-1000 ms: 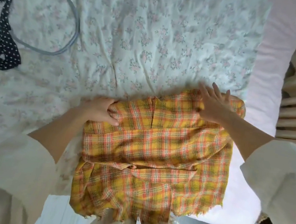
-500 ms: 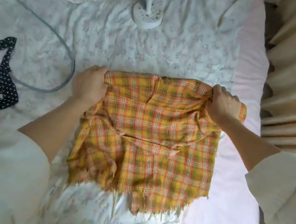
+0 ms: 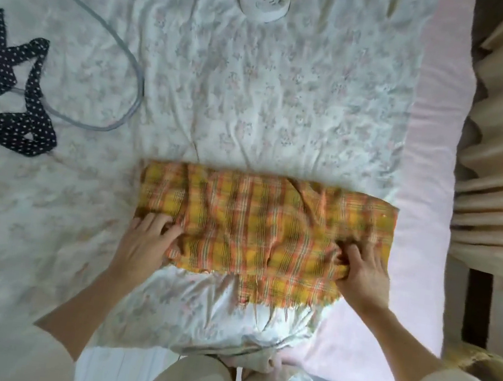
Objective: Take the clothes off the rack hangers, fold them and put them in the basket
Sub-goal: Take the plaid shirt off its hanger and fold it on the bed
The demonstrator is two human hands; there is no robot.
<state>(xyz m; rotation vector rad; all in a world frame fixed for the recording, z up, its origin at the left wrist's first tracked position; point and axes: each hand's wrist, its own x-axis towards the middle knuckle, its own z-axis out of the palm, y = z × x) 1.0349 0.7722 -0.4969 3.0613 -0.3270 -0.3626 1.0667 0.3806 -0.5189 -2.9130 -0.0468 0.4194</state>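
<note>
Folded shorter, one plaid cloth [image 3: 258, 223] under two hands: left hand [image 3: 143, 246], right hand [image 3: 360, 275].

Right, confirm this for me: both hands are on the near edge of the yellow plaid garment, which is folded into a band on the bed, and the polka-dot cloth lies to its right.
Not quite. The head view shows the polka-dot cloth to the left of the yellow plaid garment, not the right. The rest holds: the left hand and right hand are on the near edge of the garment, folded into a band on the bed.
</note>
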